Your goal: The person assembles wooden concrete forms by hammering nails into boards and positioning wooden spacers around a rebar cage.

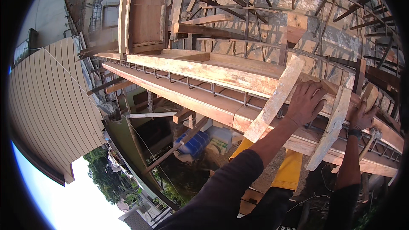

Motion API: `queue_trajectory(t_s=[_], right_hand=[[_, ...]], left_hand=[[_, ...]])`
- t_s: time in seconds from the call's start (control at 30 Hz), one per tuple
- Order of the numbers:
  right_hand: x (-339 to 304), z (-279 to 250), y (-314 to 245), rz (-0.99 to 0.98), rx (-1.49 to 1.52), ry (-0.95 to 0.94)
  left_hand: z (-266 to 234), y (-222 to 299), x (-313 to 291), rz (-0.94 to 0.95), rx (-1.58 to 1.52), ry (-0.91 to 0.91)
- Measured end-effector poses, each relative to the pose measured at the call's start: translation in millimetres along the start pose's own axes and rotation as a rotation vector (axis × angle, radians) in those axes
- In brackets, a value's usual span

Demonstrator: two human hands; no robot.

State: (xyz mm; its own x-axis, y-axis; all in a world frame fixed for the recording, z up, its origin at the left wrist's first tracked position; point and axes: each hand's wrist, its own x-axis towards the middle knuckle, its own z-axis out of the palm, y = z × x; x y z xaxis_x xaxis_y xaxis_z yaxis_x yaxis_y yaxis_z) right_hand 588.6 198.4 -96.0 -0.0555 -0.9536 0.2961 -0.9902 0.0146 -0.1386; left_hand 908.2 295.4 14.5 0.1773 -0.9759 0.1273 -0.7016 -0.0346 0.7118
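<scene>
A long wooden formwork (200,69) of two parallel boards runs from upper left to lower right, with a steel rebar cage (191,84) between them. My left hand (304,101) curls its fingers over the top of the far board, between two wooden cross strips: one on its left (275,99), the other on its right (330,127). Farther right, my right hand (362,117), with a dark band at the wrist, closes around a short wood piece (370,95) at the far board. Close below that hand, a hammer (375,134) leans against the formwork, its handle pointing down.
Many timber props and braces (247,8) crowd the area beyond the formwork. A tall plywood column form (147,12) rises at the upper left. Below the near board lie a blue drum-like object (192,142) and a white container (219,139). A ribbed roof (51,110) is at left.
</scene>
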Motion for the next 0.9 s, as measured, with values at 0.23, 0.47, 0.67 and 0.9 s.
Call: queue_trajectory(t_s=[0.23,0.47,0.67,0.9], right_hand=[[11,12,47,0.033,-0.003,-0.055],[13,18,56,0.028,-0.122,-0.183],[12,13,44,0.167,-0.134,-0.184],[24,2,56,0.153,-0.166,-0.079]], left_hand=[[-95,-5,-104,-0.574,0.373,0.049],[-141,-44,-136,-0.569,0.208,-0.152],[-249,-122,-148,-0.681,0.406,0.202],[-269,-193,-181,-0.969,0.585,-0.113]])
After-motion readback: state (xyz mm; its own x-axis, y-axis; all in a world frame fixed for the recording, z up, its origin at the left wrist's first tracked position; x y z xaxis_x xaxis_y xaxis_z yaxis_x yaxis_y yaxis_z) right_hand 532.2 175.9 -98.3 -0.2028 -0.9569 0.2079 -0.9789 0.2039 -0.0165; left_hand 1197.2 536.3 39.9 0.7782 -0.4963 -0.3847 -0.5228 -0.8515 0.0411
